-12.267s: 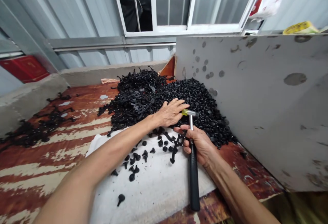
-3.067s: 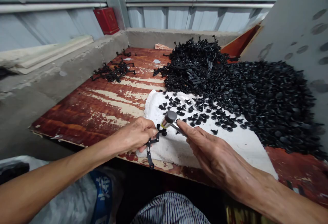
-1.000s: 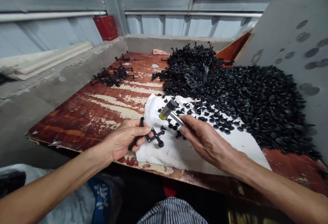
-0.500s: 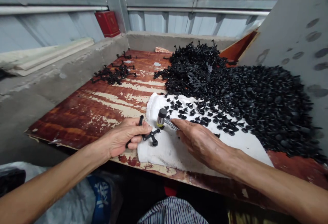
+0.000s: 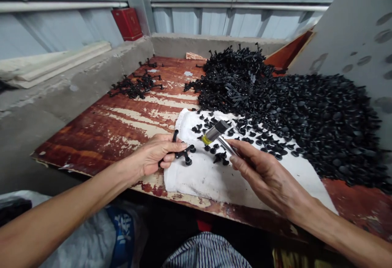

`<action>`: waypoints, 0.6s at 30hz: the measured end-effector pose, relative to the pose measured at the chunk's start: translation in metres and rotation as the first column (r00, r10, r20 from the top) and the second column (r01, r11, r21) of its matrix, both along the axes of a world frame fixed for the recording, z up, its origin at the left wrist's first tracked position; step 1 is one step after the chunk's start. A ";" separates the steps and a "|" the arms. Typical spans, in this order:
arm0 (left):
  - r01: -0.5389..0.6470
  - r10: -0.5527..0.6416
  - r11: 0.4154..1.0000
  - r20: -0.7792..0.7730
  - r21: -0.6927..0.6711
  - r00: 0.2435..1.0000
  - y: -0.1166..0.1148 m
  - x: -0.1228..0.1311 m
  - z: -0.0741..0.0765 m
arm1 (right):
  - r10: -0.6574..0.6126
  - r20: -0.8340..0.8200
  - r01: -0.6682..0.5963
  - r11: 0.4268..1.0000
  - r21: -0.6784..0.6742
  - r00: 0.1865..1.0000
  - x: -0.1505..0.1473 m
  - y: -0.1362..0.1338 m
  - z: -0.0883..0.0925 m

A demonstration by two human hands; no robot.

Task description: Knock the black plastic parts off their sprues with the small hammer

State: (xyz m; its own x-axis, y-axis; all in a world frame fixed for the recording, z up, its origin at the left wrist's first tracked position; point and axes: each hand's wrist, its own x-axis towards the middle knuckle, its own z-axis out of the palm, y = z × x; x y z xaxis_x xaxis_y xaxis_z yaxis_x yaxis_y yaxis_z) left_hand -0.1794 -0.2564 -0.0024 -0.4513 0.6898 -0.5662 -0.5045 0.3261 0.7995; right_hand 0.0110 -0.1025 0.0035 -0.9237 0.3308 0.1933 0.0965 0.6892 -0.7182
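Observation:
Pinched in my left hand [image 5: 157, 153] is a black cross-shaped part [image 5: 186, 153] with round knobs on its arm ends, held over the left edge of a white cloth [image 5: 196, 178]. My right hand [image 5: 266, 170] is closed around the metal handle of a small mallet [image 5: 217, 132]. The mallet's head has a black face and a yellow face, and it is raised just right of the cross-shaped part, apart from it. Small black disc-headed pieces [image 5: 220, 157] lie on the cloth under and beside the mallet.
A big heap of black disc-headed pieces [image 5: 321, 125] covers the right side of the worn red-brown table [image 5: 101, 137]. Behind the cloth rises a pile of black branched parts [image 5: 229, 72]; a smaller group [image 5: 136, 84] lies back left. A red box [image 5: 128, 23] stands on the ledge.
My right hand has lifted the mallet up and to the right, tilting its head. My left hand has shifted slightly right with the cross-shaped part. More loose pieces now show on the cloth.

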 end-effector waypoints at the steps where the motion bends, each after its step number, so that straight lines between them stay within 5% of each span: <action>1: -0.001 0.001 1.000 0.000 -0.001 1.000 0.000 0.000 0.000 | -0.005 -0.002 0.005 1.000 -0.006 1.000 0.003 0.000 -0.002; 18: -0.030 0.029 0.999 -0.033 -0.035 0.999 0.006 0.002 -0.001 | -0.066 -0.003 0.066 0.996 -0.054 0.998 0.017 0.001 -0.008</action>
